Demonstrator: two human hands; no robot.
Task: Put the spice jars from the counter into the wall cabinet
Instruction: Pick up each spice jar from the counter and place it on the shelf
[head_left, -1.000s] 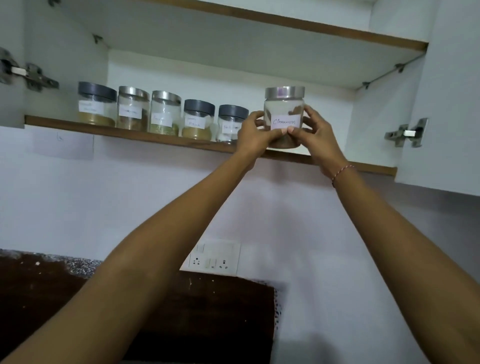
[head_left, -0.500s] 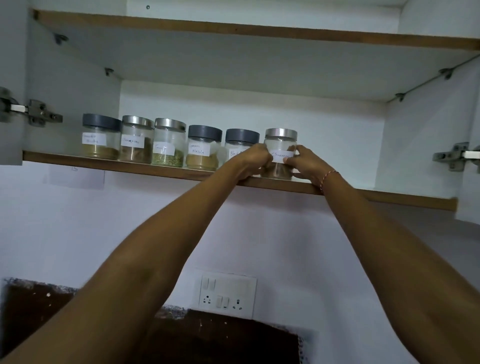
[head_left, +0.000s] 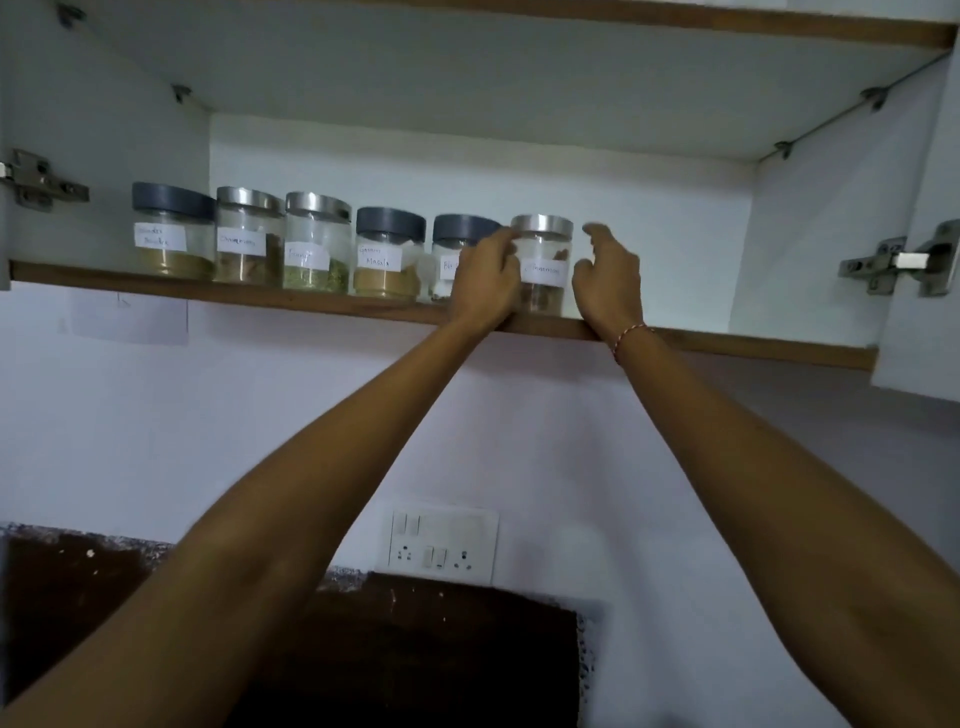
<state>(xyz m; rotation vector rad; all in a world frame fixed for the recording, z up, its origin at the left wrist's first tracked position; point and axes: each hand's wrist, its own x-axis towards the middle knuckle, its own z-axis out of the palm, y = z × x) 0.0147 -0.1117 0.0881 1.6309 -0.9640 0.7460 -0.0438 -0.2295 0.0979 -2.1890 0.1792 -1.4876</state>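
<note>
Clear glass spice jar with steel lid and white label (head_left: 542, 267) stands upright on the brown-edged wall cabinet shelf (head_left: 311, 303), rightmost in the row. Left hand (head_left: 485, 283) touches its left side, fingers curled, possibly still holding. Right hand (head_left: 608, 275) just right of it, apart, grip relaxed, empty.

One head-worn, wide-angle view looks forward and steeply upward from below the open wall cabinet (head_left: 571, 156), showing the underside of its upper shelf board. The jar shelf (head_left: 260, 299) sits near, at arm's reach; the wall socket plate (head_left: 441, 540) lies lower in frame.
</note>
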